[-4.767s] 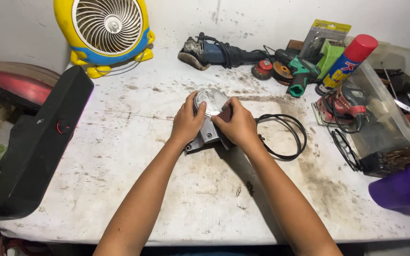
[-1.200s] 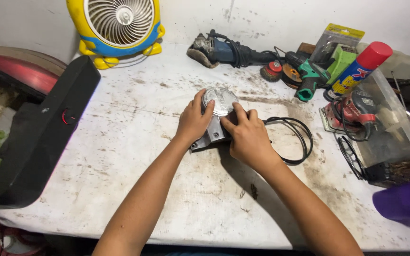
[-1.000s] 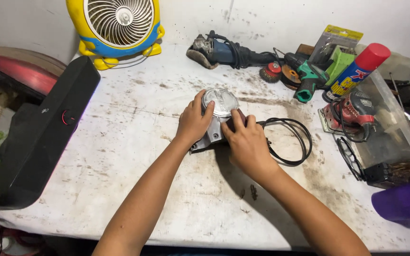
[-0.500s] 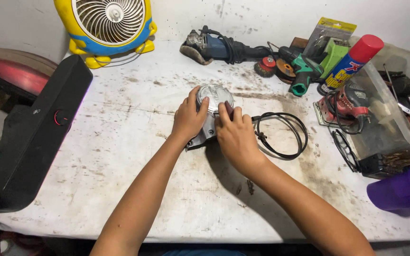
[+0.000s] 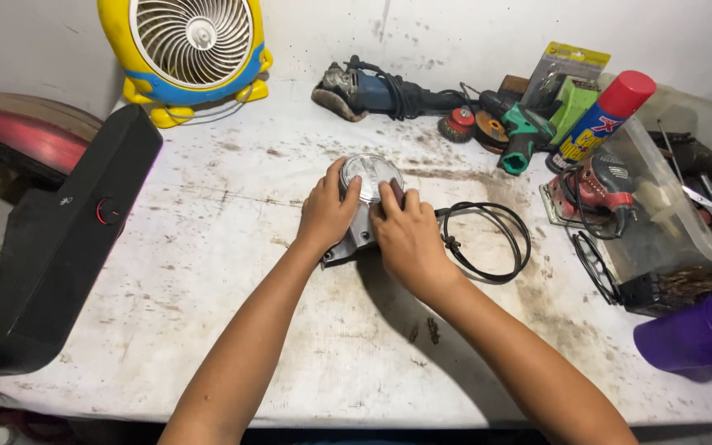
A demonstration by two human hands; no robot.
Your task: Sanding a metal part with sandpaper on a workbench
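Both hands are working on a small power tool lying mid-table, just left of its looped black cord. Left hand is gripping the round metal guard from the left side; right hand is pressing down over the tool body, fingers touching the guard's rim. Guard is sitting on the tool (whether seated or loose, cannot tell). No loose parts are showing beside the cord, so work is looking midway at most.
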